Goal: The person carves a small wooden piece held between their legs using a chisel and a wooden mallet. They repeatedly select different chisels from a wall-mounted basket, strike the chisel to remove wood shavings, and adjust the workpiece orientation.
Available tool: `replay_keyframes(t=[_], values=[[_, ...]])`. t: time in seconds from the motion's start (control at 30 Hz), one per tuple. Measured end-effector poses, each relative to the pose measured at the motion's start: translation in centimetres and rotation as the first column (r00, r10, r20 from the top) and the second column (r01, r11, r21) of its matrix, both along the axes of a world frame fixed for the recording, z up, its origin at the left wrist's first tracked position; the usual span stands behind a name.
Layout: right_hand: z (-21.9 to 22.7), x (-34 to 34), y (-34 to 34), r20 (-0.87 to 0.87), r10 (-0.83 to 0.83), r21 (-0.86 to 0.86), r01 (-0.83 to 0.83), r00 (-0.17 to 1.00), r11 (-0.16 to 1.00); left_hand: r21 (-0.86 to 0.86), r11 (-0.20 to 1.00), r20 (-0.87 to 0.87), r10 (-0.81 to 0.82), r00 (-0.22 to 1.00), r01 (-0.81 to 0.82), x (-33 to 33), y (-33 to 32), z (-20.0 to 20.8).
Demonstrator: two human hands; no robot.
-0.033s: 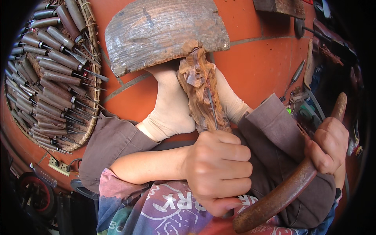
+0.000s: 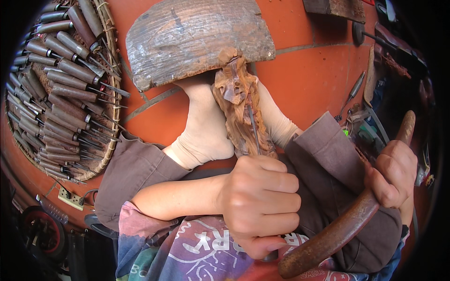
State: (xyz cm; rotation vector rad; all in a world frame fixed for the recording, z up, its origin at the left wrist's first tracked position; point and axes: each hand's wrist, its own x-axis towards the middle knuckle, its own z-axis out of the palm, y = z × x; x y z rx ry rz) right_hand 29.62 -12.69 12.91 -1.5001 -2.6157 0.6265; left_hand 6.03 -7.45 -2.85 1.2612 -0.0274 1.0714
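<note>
My left hand (image 2: 262, 206) is closed in a fist round a carving chisel (image 2: 254, 124). Its thin metal blade points away from me and lies against a brown wood carving (image 2: 233, 86). The fist hides most of the handle; only its dark butt shows below the thumb. Rough, knobbly and partly carved, the piece stands between my two feet and leans on the edge of a thick wooden block (image 2: 197, 40). On the right, my right hand (image 2: 393, 175) grips a curved brown wooden club (image 2: 335, 234), whose thick end hangs near the chisel's butt without visibly touching it.
A round woven basket (image 2: 112, 42) at the left holds several wood-handled chisels. Below it is a power strip (image 2: 70, 199) with plugs. Another wooden block (image 2: 335, 10) sits at the far right. A dark-handled tool (image 2: 357, 86) lies on the orange tiled floor (image 2: 314, 75).
My left fist has shifted very slightly to the left, and a little more of the chisel's butt shows under the thumb. The club and the carving look still.
</note>
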Motion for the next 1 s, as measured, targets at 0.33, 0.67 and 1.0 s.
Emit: replay_keyframes(t=[0.33, 0.67, 1.0], values=[[0.1, -0.8, 0.5, 0.033, 0.030, 0.047, -0.032, 0.999, 0.998, 0.016, 1.000, 0.043, -0.021, 0.999, 0.021, -0.5, 0.8, -0.5], [2.5, -2.6, 2.3, 0.078, 0.213, 0.106, -0.221, 0.974, 0.970, 0.050, 0.995, 0.084, 0.081, 0.993, -0.086, -0.3, -0.2, -1.2], [3.9, -4.1, 2.8, 0.224, 0.283, 0.226, -0.333, 0.932, 0.915, 0.096, 0.993, 0.106, 0.052, 0.993, -0.062, 0.0, -0.1, -1.5]])
